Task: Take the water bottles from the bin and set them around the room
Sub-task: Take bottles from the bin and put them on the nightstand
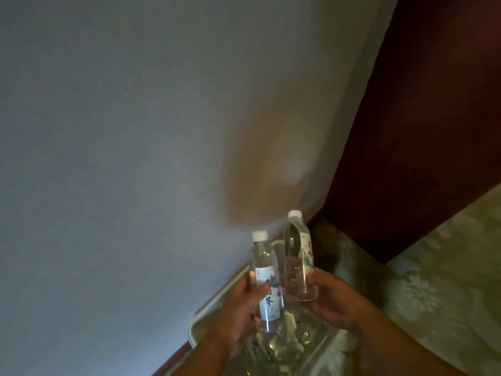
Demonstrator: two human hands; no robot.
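The work looks to be at an early stage: two bottles are out of the bin, and none is seen set down anywhere in this view. The left hand (244, 302) wraps its fingers and thumb round the middle of one water bottle (264, 280), holding it nearly upright with its white cap at the top and its label facing the camera. The right hand (333, 297) grips the lower part of a second water bottle (298, 256), also cap-up and leaning slightly, held a little higher than the first. The two bottles are just beside each other but I cannot tell whether they touch. Both are held above the bin (206, 316), a pale, rounded-cornered container at the foot of a plain wall (135, 131). Inside it, below the hands, lie more clear bottles in a blurred heap; how many I cannot tell. So the lifting-out is done for this pair, and what is left, as I judge it, is carrying them off to places in the room, then returning for the rest. A patterned bed cover (433, 280) and a dark red panel (433, 104) lie to the right.
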